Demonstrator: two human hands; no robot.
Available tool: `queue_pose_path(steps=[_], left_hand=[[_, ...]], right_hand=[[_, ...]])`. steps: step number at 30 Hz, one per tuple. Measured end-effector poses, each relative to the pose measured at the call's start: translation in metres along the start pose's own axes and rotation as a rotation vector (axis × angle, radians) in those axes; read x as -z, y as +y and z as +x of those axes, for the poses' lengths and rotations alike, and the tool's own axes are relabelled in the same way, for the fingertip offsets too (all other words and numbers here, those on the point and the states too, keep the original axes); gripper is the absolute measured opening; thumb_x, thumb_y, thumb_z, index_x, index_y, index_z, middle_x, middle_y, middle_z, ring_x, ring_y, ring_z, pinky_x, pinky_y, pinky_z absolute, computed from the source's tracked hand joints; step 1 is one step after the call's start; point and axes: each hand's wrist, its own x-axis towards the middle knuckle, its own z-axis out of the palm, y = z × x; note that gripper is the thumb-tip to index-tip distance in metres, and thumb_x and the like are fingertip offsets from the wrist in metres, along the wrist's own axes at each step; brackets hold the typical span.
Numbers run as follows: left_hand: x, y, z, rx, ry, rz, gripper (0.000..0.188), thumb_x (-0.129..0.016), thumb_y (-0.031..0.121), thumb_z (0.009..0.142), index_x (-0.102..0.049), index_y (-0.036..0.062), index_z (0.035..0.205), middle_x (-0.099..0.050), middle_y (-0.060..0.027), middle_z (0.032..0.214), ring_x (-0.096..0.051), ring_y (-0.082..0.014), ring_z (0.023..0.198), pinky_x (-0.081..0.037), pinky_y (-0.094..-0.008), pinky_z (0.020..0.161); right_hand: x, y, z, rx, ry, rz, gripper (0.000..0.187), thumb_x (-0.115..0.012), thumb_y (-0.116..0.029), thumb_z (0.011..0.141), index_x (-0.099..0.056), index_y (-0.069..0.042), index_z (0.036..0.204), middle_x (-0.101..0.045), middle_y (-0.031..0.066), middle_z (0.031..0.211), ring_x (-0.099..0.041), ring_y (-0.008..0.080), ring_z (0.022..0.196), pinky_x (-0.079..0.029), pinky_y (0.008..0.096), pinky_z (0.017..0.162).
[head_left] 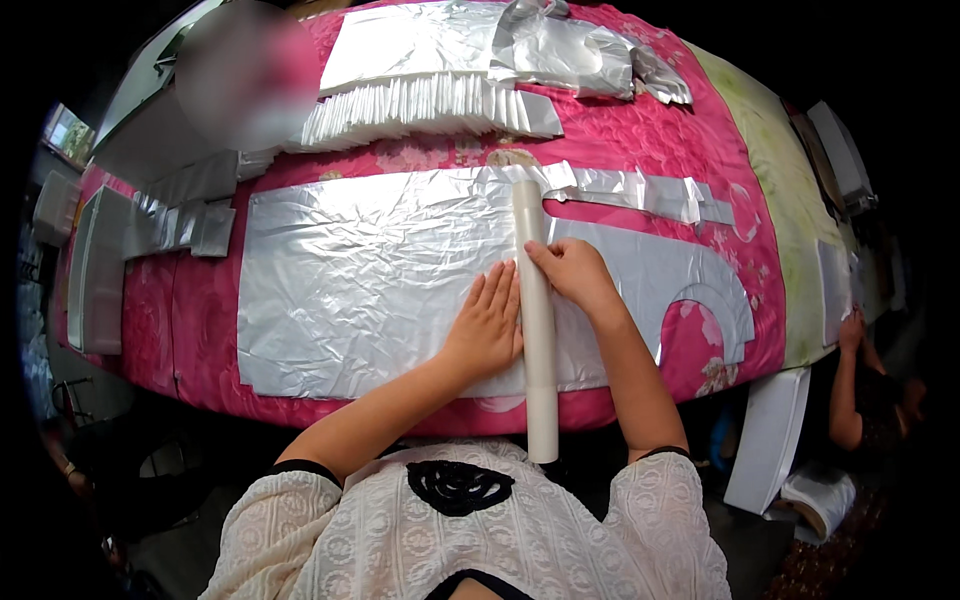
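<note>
A crinkled, silvery plastic sheet (340, 290) lies spread across the pink floral cloth. At its right end it has narrow straps and a rounded cut-out, like an apron. Across the sheet lies a long off-white tube (540, 360), its near end sticking out past the table's front edge. My left hand (485, 325) rests flat on the sheet, fingers stretched out, its fingertips and palm edge close against the tube's left side. From the right, my right hand (575, 270) grips the tube, thumb on top; its other fingers are partly hidden.
Behind the sheet stands a long row of folded white pieces (420, 108), with more silvery sheets (410, 45) beyond. White boxes (100, 270) stand at the left. A white board (768, 440) leans by the right front edge. Another person's arm (846, 390) shows at far right.
</note>
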Motion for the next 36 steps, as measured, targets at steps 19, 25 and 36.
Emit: queue_pose_path(steps=[19, 25, 36], left_hand=[[-0.002, 0.001, -0.001, 0.001, 0.04, 0.006, 0.066, -0.04, 0.027, 0.083, -0.027, -0.0096, 0.136, -0.025, -0.0245, 0.144, -0.021, -0.0351, 0.137, -0.013, -0.0446, 0.112], [0.0, 0.0, -0.002, 0.001, 0.057, 0.008, 0.065, -0.04, 0.027, 0.084, -0.028, -0.0102, 0.135, -0.026, -0.026, 0.143, -0.022, -0.0355, 0.136, -0.013, -0.0447, 0.112], [0.057, -0.065, -0.088, 0.4, 0.155, -0.77, 0.067, -0.061, 0.01, 0.082, -0.026, -0.0014, 0.138, -0.035, -0.0199, 0.137, -0.043, -0.0325, 0.122, -0.04, -0.0389, 0.098]], right_hand=[[0.238, 0.082, 0.093, 0.346, 0.7, 1.608, 0.034, -0.039, -0.028, 0.093, -0.043, 0.0, 0.112, -0.051, 0.0174, 0.123, -0.05, 0.031, 0.112, -0.046, 0.0439, 0.086], [0.064, -0.067, 0.038, 0.695, 0.139, 0.889, 0.072, -0.054, -0.033, 0.091, -0.018, 0.0, 0.143, -0.042, 0.0167, 0.136, -0.045, 0.0215, 0.121, -0.032, 0.0318, 0.102], [-0.112, -0.09, -0.016, 0.957, -0.111, -0.215, 0.101, -0.055, -0.07, 0.071, -0.023, -0.005, 0.142, -0.011, 0.0222, 0.149, -0.002, 0.0432, 0.137, -0.011, 0.0501, 0.11]])
